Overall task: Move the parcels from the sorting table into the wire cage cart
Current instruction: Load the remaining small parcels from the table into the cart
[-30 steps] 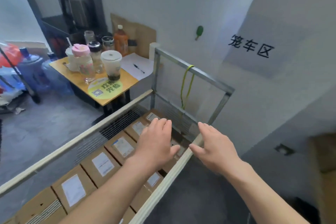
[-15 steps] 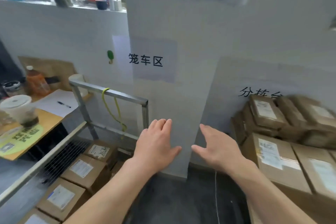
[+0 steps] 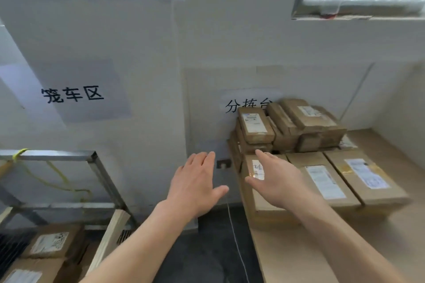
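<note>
Currently sorting table (image 3: 282, 259) seen at right, parcels (image 3: 305, 122) stacked on it against wall (image 3: 230, 41), three laid in front row. Wire cage cart (image 3: 57, 155) seen at left, more boxes (image 3: 50, 242) laid inside. Right hand (image 3: 278, 181) held flat, fingers (image 3: 268, 159) spread, over leftmost front parcel (image 3: 264, 207); contact not discernible. Left hand (image 3: 195, 186) released, nothing grasped, held between cart and table.

Both bare forearms stretched forward, palms down. Left hand (image 3: 195, 185) flat, fingers straight and together, thumb splayed out to the right, holding nothing. Right hand (image 3: 277, 181) flat too, fingers extended forward, thumb pointing left toward the other thumb; whether it touches anything underneath is unclear.
</note>
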`<state>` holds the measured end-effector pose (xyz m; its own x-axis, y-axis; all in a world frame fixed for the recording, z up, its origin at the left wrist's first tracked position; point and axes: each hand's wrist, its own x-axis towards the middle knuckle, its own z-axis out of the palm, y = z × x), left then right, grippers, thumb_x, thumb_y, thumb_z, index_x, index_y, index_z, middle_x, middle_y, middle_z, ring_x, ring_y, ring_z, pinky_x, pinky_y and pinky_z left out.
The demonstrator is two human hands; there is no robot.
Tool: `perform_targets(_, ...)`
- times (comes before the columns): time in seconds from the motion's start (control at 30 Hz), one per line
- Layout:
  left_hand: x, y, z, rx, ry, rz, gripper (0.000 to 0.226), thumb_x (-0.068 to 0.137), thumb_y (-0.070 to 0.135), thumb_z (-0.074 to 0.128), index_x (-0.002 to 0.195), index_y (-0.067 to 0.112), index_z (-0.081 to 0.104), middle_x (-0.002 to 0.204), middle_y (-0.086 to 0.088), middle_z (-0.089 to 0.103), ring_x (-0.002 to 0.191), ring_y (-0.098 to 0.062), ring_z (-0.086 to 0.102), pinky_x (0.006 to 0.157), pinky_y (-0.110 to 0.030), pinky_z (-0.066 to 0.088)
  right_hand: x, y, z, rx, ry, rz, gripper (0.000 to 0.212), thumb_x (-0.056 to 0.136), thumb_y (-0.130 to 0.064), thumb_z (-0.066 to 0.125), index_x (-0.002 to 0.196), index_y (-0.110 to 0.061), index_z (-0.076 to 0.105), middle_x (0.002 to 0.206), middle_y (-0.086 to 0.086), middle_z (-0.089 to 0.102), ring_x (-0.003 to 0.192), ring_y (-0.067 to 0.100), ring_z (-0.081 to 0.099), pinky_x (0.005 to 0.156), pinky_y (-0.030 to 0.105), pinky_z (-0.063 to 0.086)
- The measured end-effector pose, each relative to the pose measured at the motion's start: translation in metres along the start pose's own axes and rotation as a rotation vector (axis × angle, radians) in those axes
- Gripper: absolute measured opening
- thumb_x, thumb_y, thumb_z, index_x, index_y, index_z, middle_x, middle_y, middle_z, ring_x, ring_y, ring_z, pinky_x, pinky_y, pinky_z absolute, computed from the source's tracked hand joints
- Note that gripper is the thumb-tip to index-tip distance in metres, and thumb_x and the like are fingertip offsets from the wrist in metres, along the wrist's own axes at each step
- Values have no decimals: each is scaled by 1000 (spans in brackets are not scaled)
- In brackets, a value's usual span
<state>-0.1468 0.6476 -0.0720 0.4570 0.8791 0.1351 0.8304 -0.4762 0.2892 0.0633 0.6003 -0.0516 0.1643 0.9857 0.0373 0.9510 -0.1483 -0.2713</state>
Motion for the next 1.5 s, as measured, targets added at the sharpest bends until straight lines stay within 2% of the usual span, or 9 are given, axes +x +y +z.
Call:
perform_targets(0.3, 74, 39, 42, -74, -79, 189, 95, 86, 64, 62, 158, 22, 16, 163, 3, 25, 150, -18, 22, 117, -40, 30, 7, 61, -7, -68, 44, 208, 83, 89, -62, 60, 158, -29, 26, 156, -5, 42, 141, 20, 42, 106, 40, 45)
perform_targets(0.43, 108, 44, 58, -83, -116, 265, 94, 85, 65, 62, 158, 22, 20, 161, 5, 27, 148, -17, 23, 115, -40, 31, 22, 77, -10, -117, 37, 309, 79, 88, -65, 59, 153, -27, 34, 150, -3, 49, 138, 20, 45, 102, 38, 46)
perform_targets(0.63, 143, 43, 84, -88, -205, 346, 95, 83, 66, 62, 157, 23, 21, 159, 6, 29, 147, -17, 25, 113, -41, 33, 34, 91, 4, -157, -12, 450, 65, 85, -71, 56, 134, -29, 51, 129, -9, 58, 117, 16, 56, 75, 32, 43)
perform_targets(0.77, 153, 44, 100, -95, -255, 391, 92, 83, 66, 62, 155, 24, 24, 156, 6, 32, 144, -17, 28, 111, -40, 35, 32, 96, 15, -146, -28, 522, 67, 84, -70, 57, 137, -30, 49, 130, -8, 59, 120, 16, 56, 89, 37, 49)
perform_targets(0.87, 155, 48, 108, -104, -293, 401, 93, 84, 66, 63, 156, 24, 22, 158, 6, 30, 145, -17, 26, 112, -40, 34, 30, 104, 23, -144, -64, 554, 63, 84, -69, 56, 133, -29, 51, 127, -7, 61, 116, 17, 57, 87, 37, 49)
perform_targets(1.07, 162, 59, 115, -95, -306, 373, 93, 84, 65, 62, 157, 23, 21, 158, 5, 30, 145, -17, 26, 113, -41, 34, 39, 123, 31, -122, -68, 538, 62, 83, -70, 56, 130, -29, 53, 123, -8, 63, 109, 17, 59, 71, 32, 41)
perform_targets(1.23, 162, 65, 120, -79, -323, 318, 91, 84, 66, 62, 155, 23, 24, 157, 5, 32, 144, -17, 28, 111, -41, 35, 46, 135, 40, -48, -87, 519, 58, 83, -66, 60, 128, -29, 57, 121, -6, 65, 110, 18, 60, 74, 32, 42)
perform_targets(1.4, 156, 66, 129, -52, -344, 255, 91, 83, 66, 62, 154, 23, 26, 155, 4, 34, 143, -17, 29, 110, -42, 38, 51, 143, 55, 12, -149, 491, 42, 82, -61, 60, 107, -27, 62, 100, -6, 68, 93, 19, 62, 77, 35, 53)
perform_targets(1.5, 150, 66, 136, -31, -369, 224, 92, 83, 67, 61, 155, 23, 26, 156, 3, 33, 143, -19, 30, 109, -43, 39, 51, 146, 66, 26, -161, 478, 51, 85, -57, 62, 121, -21, 61, 115, 0, 68, 107, 23, 62, 83, 37, 52)
